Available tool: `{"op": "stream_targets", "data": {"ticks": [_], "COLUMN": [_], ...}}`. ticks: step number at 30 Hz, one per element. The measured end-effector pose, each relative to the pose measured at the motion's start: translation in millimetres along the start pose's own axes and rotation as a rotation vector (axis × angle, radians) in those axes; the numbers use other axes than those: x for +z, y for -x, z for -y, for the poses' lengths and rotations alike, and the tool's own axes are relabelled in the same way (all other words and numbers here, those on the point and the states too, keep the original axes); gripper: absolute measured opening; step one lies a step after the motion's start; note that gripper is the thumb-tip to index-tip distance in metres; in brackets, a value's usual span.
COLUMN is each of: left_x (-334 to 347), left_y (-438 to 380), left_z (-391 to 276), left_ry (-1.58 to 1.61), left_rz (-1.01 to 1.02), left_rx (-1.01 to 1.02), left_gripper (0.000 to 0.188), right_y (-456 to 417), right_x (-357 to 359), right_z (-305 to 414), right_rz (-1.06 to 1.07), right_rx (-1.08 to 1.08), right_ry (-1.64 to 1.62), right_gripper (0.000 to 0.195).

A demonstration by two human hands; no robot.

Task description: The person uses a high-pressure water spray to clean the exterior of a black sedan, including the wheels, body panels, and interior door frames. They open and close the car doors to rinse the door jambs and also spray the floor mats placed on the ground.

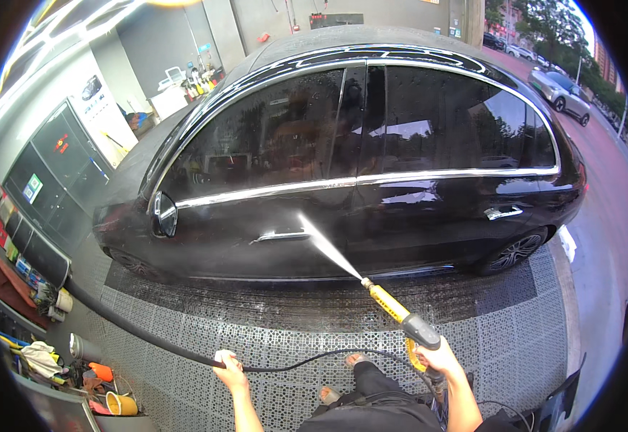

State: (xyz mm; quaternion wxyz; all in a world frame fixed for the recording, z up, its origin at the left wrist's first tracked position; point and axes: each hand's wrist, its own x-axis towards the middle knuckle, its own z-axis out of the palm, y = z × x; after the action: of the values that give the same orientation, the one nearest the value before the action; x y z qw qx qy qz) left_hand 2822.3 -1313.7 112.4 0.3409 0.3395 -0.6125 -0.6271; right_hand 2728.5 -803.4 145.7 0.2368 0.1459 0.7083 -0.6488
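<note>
My right hand (437,356) grips a yellow and grey pressure washer gun (392,305) at the lower right. White spray (327,245) leaves its nozzle and strikes the black car's front door beside the chrome handle (280,235). At the lower centre my left hand (231,368) is closed around the black hose (146,336), which runs from a dark cylindrical housing at the left and across to the gun. The black car (427,216) stands side-on before me, its dark windows shut and its panels wet. Mist hangs around the front door.
Grey perforated floor tiles (184,329) lie under the car and my feet. Left are a yellow bucket (121,404), an orange container (101,371), cloths and a grey double door (57,156). A bench (171,102) with bottles stands behind the car. A silver car (560,92) is on the street.
</note>
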Motion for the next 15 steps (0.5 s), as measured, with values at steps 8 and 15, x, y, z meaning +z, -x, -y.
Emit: {"op": "stream_targets", "data": {"ticks": [8, 15], "left_x": [-4.3, 142.9], "left_y": [20.1, 32.4], "left_z": [155.4, 150.0], "left_ry": [-0.708, -0.518], "left_rz": [-0.456, 0.541], "left_rx": [-0.053, -0.493], "left_gripper": [0.024, 0.034], "right_y": [-74.9, -141.7], "right_x": [6.9, 48.8], "right_z": [11.8, -29.1], "right_rz": [0.193, 0.091], "right_rx": [0.002, 0.194], "right_ry": [0.207, 0.503], "right_gripper": [0.025, 0.039]}}
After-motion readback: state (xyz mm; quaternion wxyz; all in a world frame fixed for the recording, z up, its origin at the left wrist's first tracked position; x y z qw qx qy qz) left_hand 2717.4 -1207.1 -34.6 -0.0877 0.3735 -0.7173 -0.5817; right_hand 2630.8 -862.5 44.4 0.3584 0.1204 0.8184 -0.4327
